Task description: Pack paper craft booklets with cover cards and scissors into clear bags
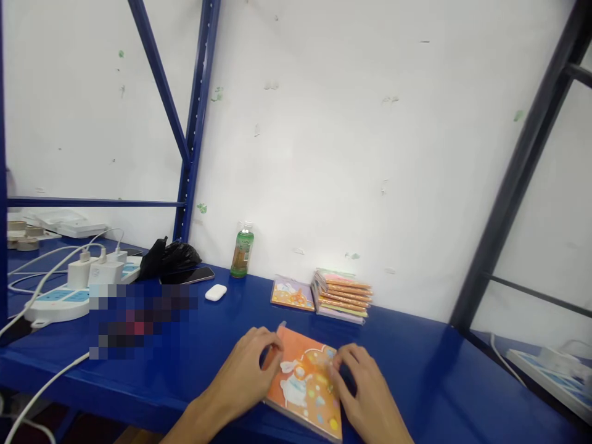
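An orange notebook with a white cartoon rabbit and coloured dots on its cover lies on the blue table in front of me, in what looks like a clear plastic sleeve. My left hand is at its left edge, thumb and index finger curled close together against it. At the upper right edge, my right hand pinches with thumb and index finger. The other fingertips of both hands are partly hidden. Beyond the notebook are a stack of sleeved notebooks and a single purple-and-orange notebook.
By the wall stands a green-labelled bottle. Left of it are a white earphone case, a phone, a black plastic bag and a power strip with chargers and cables. Another power strip lies at the right.
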Motion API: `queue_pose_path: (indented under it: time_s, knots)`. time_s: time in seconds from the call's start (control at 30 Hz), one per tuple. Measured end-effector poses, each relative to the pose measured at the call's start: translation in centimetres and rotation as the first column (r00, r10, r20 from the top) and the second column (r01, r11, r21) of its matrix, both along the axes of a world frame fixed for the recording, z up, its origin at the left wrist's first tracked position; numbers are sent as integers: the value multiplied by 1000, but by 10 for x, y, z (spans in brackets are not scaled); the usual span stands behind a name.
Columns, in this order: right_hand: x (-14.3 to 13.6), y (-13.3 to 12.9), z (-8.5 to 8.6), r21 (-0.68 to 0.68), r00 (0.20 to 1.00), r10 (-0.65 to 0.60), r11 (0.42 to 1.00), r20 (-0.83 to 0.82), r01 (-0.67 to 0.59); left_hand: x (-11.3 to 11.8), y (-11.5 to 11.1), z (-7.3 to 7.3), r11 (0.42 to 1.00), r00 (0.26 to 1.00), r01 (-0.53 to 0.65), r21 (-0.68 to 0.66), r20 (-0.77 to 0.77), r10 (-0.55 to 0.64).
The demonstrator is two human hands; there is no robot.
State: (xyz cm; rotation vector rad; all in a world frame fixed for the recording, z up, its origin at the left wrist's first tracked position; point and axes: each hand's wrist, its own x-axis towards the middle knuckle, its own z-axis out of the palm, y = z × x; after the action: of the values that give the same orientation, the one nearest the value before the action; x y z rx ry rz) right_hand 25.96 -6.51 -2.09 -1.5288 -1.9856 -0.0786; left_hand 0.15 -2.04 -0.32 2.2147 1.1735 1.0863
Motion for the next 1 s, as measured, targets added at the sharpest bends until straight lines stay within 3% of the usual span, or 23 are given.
queue_pose_path:
  time_s: [0.1, 0.17, 0.23, 0.37, 0.53, 0.6, 0.7, 0.87, 1.0]
  knots:
    - [4, 6, 5, -211, 957, -290, 934, 20, 287, 5, -1, -7, 997, 992, -65, -40, -114, 60]
    - [-3, 6, 10, -319, 932, -353, 876, 86, 361, 2, 2, -9, 990, 976, -119, -71, -192, 104]
    - [-11, 5, 15, -344, 923, -363, 856, 128, 385, -3, 6, -12, 984, 954, -160, -82, -268, 133]
    - [-22, 6, 18, -361, 937, -345, 869, 52, 339, -10, 13, -15, 979, 941, -193, -61, -293, 167]
    - [-22, 19, 9, -435, 923, -232, 897, -305, 82, -12, 13, -7, 980, 968, -141, -141, -229, 107]
    - [-23, 25, 3, -457, 828, -158, 880, -537, -129, -12, 11, -2, 976, 976, -140, -166, -186, 109]
    - [-25, 31, 0, -346, 555, -80, 851, -828, -394, -14, 9, 6, 967, 980, -167, -194, -139, 142]
    - [-25, 30, 9, -219, 325, -78, 879, -943, -424, -16, 9, 10, 953, 985, -166, -253, -76, 152]
    - [-26, 25, 17, -173, 229, -82, 895, -970, -411, -11, 12, 9, 917, 996, -64, -393, 25, 80]
